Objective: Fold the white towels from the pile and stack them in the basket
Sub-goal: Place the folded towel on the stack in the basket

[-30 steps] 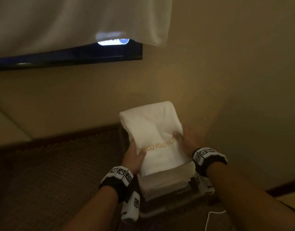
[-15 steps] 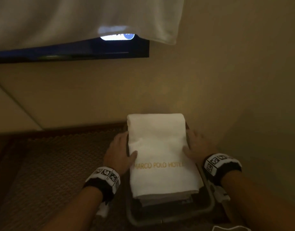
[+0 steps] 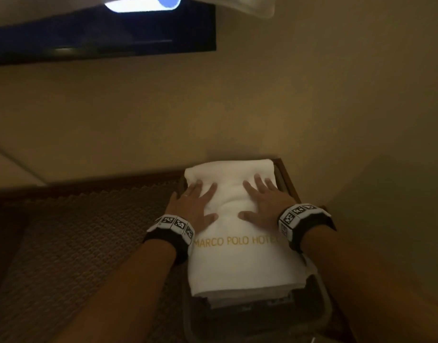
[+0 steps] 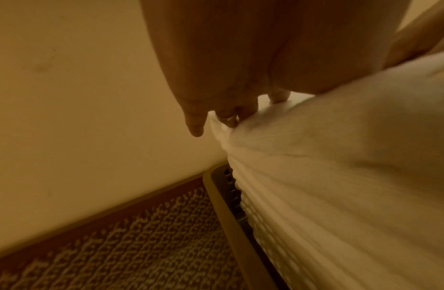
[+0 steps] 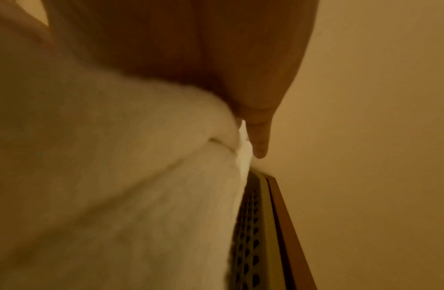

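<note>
A folded white towel (image 3: 240, 263) with gold "MARCO POLO HOTEL" lettering lies on top of a stack of folded towels in a grey perforated basket (image 3: 324, 305). My left hand (image 3: 192, 206) lies flat on the towel's far left part, fingers spread. My right hand (image 3: 265, 206) lies flat on its far right part, fingers straight. Both palms press the cloth down. The left wrist view shows the left fingers (image 4: 230, 115) on the towel (image 4: 339, 176) above the basket rim (image 4: 230, 212). In the right wrist view the right hand's fingers (image 5: 259, 141) sit at the towel (image 5: 116, 176) edge beside the basket wall (image 5: 250, 225).
The basket stands on patterned carpet (image 3: 76, 256) in a corner, with a beige wall (image 3: 237, 107) behind and to the right. A dark screen (image 3: 101, 33) hangs on the wall above. White cloth (image 3: 247, 6) hangs at the top edge.
The towel went down from my grip onto the stack in the basket. Both hands moved from its sides to lie flat on top of it.
</note>
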Action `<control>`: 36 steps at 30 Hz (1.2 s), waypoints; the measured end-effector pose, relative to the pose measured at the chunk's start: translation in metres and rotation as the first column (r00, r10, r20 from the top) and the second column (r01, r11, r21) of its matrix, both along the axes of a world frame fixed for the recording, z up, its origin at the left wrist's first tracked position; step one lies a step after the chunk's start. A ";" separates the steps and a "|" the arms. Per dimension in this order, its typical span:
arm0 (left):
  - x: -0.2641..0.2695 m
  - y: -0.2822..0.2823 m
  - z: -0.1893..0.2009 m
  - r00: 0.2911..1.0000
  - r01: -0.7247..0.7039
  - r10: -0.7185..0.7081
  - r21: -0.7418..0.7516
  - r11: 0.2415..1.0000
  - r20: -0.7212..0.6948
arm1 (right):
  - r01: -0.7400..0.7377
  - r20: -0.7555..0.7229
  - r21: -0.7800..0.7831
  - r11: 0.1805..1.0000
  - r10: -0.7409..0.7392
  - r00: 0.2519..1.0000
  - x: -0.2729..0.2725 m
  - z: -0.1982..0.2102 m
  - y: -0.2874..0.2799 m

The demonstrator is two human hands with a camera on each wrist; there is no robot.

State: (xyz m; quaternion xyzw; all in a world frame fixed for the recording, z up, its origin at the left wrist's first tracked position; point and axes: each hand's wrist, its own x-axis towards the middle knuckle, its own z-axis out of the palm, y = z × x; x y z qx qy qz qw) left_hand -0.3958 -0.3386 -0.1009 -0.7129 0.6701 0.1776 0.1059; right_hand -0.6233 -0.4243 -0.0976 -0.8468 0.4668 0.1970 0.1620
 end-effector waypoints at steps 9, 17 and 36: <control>-0.025 0.050 0.003 0.988 -0.045 0.024 -0.132 0.990 -0.155 | 0.102 -0.055 -0.058 0.993 -0.105 0.993 -0.005 0.010 0.034; -0.056 0.142 -0.020 0.994 0.026 -0.051 -0.230 0.973 -0.101 | -0.009 -0.053 -0.145 0.989 0.001 0.999 -0.049 0.014 0.108; -0.036 0.142 0.004 0.952 0.304 -0.304 -0.005 0.953 0.029 | 0.243 -0.092 -0.101 0.965 -0.253 0.963 -0.069 0.005 0.164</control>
